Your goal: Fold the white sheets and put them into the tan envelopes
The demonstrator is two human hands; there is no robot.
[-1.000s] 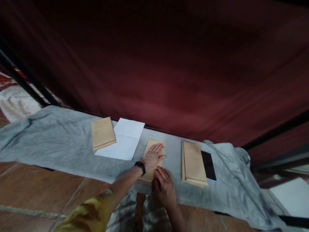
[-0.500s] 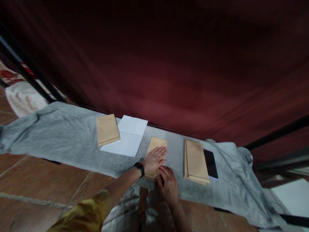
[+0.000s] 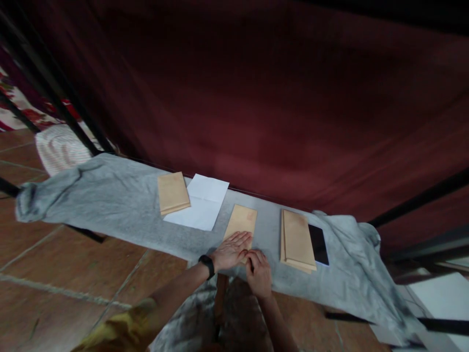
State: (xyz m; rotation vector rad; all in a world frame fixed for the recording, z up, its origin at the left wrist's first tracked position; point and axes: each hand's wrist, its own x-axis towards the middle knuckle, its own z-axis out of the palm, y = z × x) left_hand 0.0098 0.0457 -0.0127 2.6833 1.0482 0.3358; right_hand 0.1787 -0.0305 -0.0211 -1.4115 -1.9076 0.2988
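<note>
A brown paper envelope [image 3: 241,218] lies lengthwise before me, with faint reddish print near its far end. My left hand [image 3: 231,250], with a black watch on the wrist, presses flat on its near half, fingers stretched out. My right hand [image 3: 258,272] is curled at the envelope's near right corner, thumb and fingers closed on the edge; the exact grip is partly hidden. To the right is a stack of brown envelopes [image 3: 298,238]. On the left, more brown envelopes [image 3: 173,192] overlap a creased white sheet of paper [image 3: 203,200].
A grey cloth [image 3: 120,200] covers the long narrow surface. A dark-screened phone or tablet [image 3: 319,244] is partly under the right stack. A dark red curtain [image 3: 249,122] hangs behind, between black bars [image 3: 421,198]. Tiled floor [image 3: 66,274] shows below.
My left hand has slid down the envelope towards me, uncovering its far part and print. My right hand has curled in closer at the near corner. The view has shifted slightly.
</note>
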